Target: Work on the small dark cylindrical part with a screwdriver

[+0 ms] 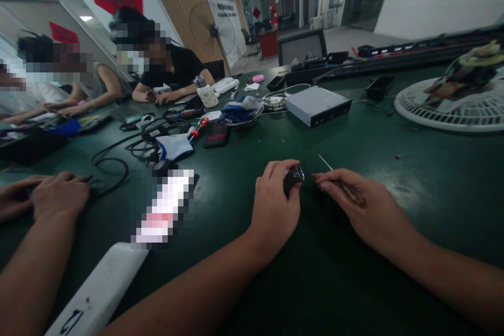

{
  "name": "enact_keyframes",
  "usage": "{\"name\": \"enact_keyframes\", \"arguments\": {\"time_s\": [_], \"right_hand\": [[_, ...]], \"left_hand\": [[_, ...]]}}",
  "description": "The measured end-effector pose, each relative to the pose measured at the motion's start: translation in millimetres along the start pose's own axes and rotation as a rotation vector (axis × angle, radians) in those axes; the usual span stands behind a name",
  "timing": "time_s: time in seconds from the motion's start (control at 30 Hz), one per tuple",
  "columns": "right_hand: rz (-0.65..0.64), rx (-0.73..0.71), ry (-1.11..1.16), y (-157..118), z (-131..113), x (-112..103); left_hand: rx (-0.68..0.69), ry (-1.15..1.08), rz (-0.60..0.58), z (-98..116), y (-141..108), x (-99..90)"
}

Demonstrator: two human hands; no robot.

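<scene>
My left hand (273,207) is closed around a small dark cylinder with a shiny rim (294,174), held just over the green table; its exact kind is unclear. A short gap to the right, my right hand (364,202) grips a screwdriver (326,163). Its thin metal shaft points up and to the left, away from my fingers. Part of a brownish handle (354,195) shows beneath my palm. The screwdriver's shaft and the cylinder are apart. Whether my right fingertips also pinch something tiny cannot be made out.
On the green table (252,294) lie a lit phone (165,210), a white device (98,289), cables and a red-handled tool (200,127). Further back are a disc drive (318,105), a bowl (242,114) and a white fan grille (449,110). Another person's hands (61,197) work at left.
</scene>
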State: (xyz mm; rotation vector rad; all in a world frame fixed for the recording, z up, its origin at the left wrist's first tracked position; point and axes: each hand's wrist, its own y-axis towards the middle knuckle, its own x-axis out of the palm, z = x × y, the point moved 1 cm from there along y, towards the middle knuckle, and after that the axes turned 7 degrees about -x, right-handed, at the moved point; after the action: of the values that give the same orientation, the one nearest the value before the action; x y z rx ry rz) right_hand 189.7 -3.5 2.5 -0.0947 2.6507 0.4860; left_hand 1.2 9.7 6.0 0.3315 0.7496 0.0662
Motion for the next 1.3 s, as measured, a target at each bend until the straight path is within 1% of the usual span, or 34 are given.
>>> {"name": "enact_keyframes", "arguments": {"time_s": [0.1,0.2,0.33,0.53,0.67,0.77,0.83,0.9,1.0,1.1,1.2,1.3], "right_hand": [[-0.096,-0.063,-0.147,0.9,-0.4,1.4],[-0.132,-0.076,-0.207,0.5,-3.7,1.4],[-0.125,-0.065,-0.198,-0.2,-3.7,1.2],[-0.117,-0.059,-0.143,0.2,-1.3,1.0],[-0.108,-0.059,-0.186,-0.6,-4.7,1.3],[-0.133,-0.087,-0.235,-2.0,-6.4,2.0],[-0.142,-0.084,-0.189,-2.8,-6.7,1.9],[-0.091,-0.053,-0.083,-2.8,-6.2,0.7],[0.061,-0.004,0.071,-1.7,-4.3,-1.6],[0.185,-0.001,0.164,-0.4,-2.4,-2.3],[0.234,-0.014,0.205,-0.3,-2.0,-1.6],[0.218,-0.007,0.212,-1.1,-2.5,-1.1]], "left_hand": [[-0.011,-0.019,0.018,-0.9,-0.5,0.9],[-0.029,-0.045,0.016,-1.5,-0.8,1.5],[-0.038,-0.094,-0.015,-1.8,-1.8,2.0],[-0.071,-0.093,-0.027,0.3,-2.8,1.3],[-0.09,-0.09,-0.035,2.3,-2.4,0.2],[-0.094,-0.087,-0.028,2.7,-2.6,-0.2],[-0.094,-0.088,-0.03,2.3,-2.9,-0.1],[-0.089,-0.086,-0.047,1.8,-3.2,0.3],[-0.067,-0.071,-0.079,1.5,-3.2,1.2],[-0.046,-0.063,-0.109,2.1,-2.5,1.9],[-0.045,-0.039,-0.132,2.9,-1.5,2.2],[-0.026,0.022,-0.143,3.1,-1.1,1.9]]}}
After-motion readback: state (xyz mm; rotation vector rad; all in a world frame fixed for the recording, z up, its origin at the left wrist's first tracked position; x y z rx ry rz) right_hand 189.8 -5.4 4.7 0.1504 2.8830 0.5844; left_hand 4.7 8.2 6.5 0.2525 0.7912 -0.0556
